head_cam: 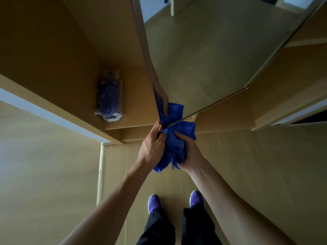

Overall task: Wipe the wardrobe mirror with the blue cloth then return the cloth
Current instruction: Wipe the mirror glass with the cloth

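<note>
The blue cloth (174,144) is bunched up at the bottom corner of the wardrobe mirror (212,59), which is on an open wardrobe door. My right hand (190,150) grips the cloth from the right, fingers curled into its folds. My left hand (153,146) holds the cloth from the left, at the lower corner of the mirrored door. The top of the cloth presses against the glass, and the mirror reflects the cloth and a hand.
A clear plastic bag with purple contents (109,98) lies on the wardrobe's floor shelf to the left. A wooden wardrobe panel (265,106) stands on the right. My feet in purple shoes (155,203) stand on the pale wood floor below.
</note>
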`<state>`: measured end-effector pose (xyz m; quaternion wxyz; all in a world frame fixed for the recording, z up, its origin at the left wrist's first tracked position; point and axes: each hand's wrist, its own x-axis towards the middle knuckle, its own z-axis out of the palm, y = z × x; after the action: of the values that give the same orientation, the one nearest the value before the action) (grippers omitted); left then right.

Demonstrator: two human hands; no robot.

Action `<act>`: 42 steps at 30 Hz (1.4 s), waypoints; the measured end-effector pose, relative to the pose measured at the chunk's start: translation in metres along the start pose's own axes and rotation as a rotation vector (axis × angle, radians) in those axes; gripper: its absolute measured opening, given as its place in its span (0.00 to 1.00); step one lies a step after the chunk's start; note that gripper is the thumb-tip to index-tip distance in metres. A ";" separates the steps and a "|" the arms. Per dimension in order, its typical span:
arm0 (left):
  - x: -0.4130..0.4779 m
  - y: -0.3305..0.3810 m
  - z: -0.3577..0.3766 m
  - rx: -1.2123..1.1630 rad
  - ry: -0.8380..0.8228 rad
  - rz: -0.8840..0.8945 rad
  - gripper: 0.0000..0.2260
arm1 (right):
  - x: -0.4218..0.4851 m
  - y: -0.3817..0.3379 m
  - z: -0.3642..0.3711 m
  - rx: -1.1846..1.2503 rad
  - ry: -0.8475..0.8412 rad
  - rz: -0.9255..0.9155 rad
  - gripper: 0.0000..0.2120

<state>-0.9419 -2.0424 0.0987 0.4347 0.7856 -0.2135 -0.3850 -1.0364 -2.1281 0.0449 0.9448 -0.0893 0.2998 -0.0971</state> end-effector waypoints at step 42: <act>0.045 0.025 0.022 0.035 0.203 -0.187 0.37 | 0.043 -0.063 0.016 -0.335 0.287 0.043 0.13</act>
<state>-0.9319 -2.0975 0.0941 0.4027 0.8443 -0.1008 -0.3388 -1.0006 -2.1974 0.0484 0.8664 -0.2238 0.4448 -0.0377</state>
